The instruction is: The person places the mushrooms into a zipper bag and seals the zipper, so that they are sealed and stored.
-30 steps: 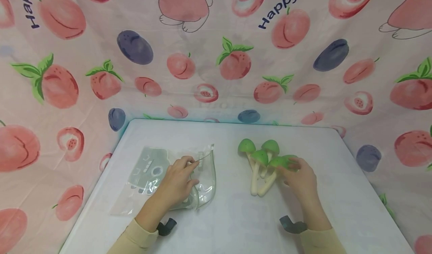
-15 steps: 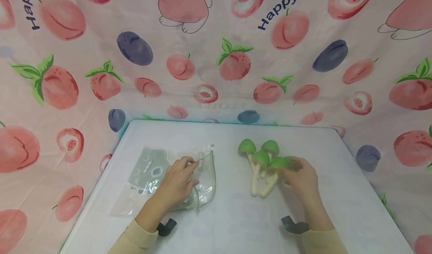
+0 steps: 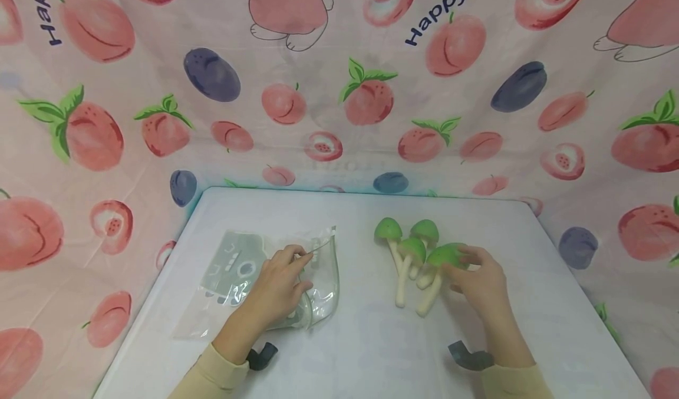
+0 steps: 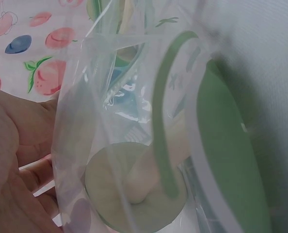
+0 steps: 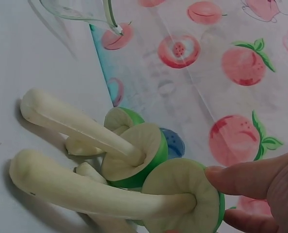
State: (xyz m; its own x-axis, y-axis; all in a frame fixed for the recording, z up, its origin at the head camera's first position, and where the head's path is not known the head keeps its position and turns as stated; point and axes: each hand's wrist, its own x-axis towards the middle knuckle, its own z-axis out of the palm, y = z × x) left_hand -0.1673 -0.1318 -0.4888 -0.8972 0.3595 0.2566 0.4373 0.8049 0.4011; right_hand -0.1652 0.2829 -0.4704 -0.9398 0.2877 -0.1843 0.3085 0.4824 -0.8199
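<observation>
A clear plastic bag (image 3: 325, 296) with a grey-green print lies on the left of the table. My left hand (image 3: 278, 284) pinches its upper edge and keeps its mouth parted. Through the film in the left wrist view, a mushroom (image 4: 112, 184) shows inside, its pale cap underside towards the camera. On the right, my right hand (image 3: 483, 278) grips a toy-like green mushroom (image 3: 448, 254) by the cap; its thick cream stem (image 5: 105, 196) points away from the fingers in the right wrist view. Beside it lie several like mushrooms (image 3: 411, 249), caps towards the back.
The white table (image 3: 366, 352) meets a fruit-printed cloth (image 3: 297, 151) at its back and sides. Dark curved pieces (image 3: 262, 356) sit by both wrists, near the sleeves.
My right hand has drawn the gripped mushroom slightly right and towards me, apart from the others. My left hand and the bag have stayed in place.
</observation>
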